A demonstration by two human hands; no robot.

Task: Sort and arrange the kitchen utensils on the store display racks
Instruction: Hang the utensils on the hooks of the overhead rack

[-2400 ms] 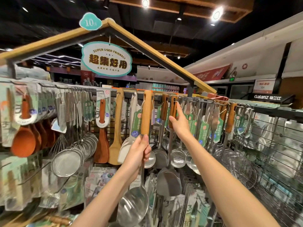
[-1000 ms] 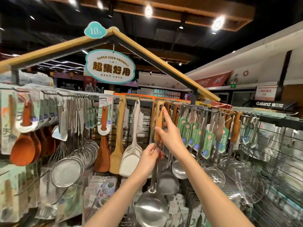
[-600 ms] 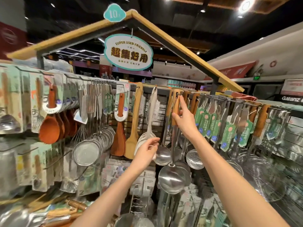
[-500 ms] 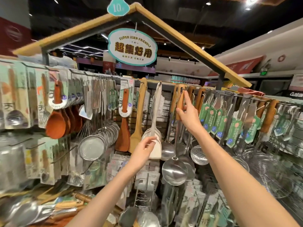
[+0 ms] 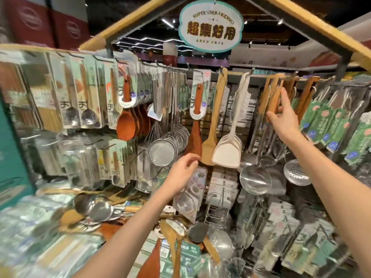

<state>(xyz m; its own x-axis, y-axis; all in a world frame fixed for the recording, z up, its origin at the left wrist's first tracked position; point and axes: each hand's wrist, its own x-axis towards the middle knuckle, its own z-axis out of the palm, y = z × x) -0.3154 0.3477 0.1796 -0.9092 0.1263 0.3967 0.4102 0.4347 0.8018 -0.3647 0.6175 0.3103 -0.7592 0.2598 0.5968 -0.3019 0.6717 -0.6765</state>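
A steel ladle [image 5: 255, 180] with a wooden handle hangs on the top rail among other wood-handled utensils. My right hand [image 5: 286, 117] is raised to that handle, which sits between thumb and straight index finger. My left hand [image 5: 181, 173] hovers lower with fingers loosely curled and holds nothing. Its fingertips are just under the tip of a dark brown wooden spatula [image 5: 193, 141]. Beside that spatula hang a pale wooden spatula [image 5: 209, 145] and a white spatula [image 5: 227, 153].
Round mesh strainers [image 5: 161, 153] and brown spoons [image 5: 126, 123] hang to the left. Green-tagged steel utensils [image 5: 329, 121] and a slotted skimmer [image 5: 296, 173] hang to the right. Loose ladles [image 5: 96, 207] and wooden spatulas [image 5: 172, 247] lie in the bin below. An oval sign [image 5: 210, 27] hangs overhead.
My left hand let go of the ladle and moved left and down to the brown spatula. The ladle now hangs from the rail under my right hand. The view swung left and down.
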